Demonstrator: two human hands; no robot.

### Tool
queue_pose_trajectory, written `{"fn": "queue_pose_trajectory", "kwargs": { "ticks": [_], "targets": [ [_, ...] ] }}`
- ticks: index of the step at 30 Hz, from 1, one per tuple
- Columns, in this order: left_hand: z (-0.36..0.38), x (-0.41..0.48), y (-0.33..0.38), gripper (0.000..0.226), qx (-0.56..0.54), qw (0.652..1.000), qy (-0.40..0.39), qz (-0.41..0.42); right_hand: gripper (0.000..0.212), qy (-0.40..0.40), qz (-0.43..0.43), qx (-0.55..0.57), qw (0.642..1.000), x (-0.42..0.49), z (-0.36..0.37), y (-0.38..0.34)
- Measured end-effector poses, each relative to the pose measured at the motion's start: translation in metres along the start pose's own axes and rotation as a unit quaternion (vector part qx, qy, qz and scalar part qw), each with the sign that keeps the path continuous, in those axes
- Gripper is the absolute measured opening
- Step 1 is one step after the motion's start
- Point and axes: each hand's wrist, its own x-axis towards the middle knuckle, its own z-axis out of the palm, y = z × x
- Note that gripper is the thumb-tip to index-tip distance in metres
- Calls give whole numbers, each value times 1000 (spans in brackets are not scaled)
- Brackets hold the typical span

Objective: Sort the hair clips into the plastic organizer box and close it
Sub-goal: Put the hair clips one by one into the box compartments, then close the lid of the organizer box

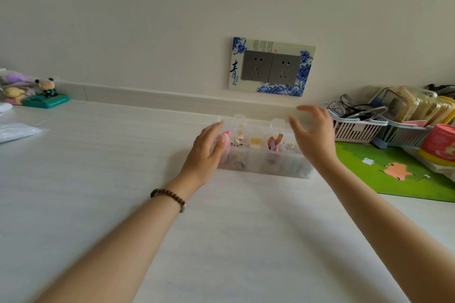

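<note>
A clear plastic organizer box point(261, 167) lies on the white table near the wall, its compartments holding several colourful hair clips point(274, 141). Its transparent lid point(256, 122) stands raised at the back, with two latch tabs on its upper edge. My left hand point(208, 150) rests flat against the box's left end, fingers extended, a bead bracelet on the wrist. My right hand point(314, 135) hovers over the right end with fingers spread and curled, holding nothing. A pink clip point(225, 139) shows beside my left fingers.
A green mat point(394, 172) lies right of the box. Behind it stand white baskets point(354, 128) with glasses and packets, and a red-yellow tub point(438, 145). Small figurines point(46, 92) sit at the far left. A double wall socket point(270, 66) is above the box.
</note>
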Motion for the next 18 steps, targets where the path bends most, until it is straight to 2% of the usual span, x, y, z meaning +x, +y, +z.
{"fn": "queue_pose_trajectory", "kwargs": {
  "ticks": [2,4,7,10,12,14,16,18],
  "targets": [
    [3,0,5,57,-94,993,-13,-71,66,-29,116,20,993,2,-6,19],
    [5,1,5,72,-155,979,-45,-128,89,-121,232,108,959,-3,-8,34],
    [4,-2,2,100,-142,976,-69,-150,107,-222,286,241,900,-9,-12,42],
    [1,-2,6,101,-113,980,-46,-158,98,-231,285,274,889,-12,-13,45],
    [-3,1,13,83,-122,979,2,-165,95,-246,300,298,872,-15,-15,50],
    [-7,6,17,53,-144,975,45,-165,80,-267,320,338,844,-21,-20,52],
    [-11,10,18,41,-181,967,51,-172,54,-266,332,378,823,-25,-25,53],
    [-15,9,22,31,-250,939,24,-234,49,-253,337,396,816,-27,-26,57]
  ]
}}
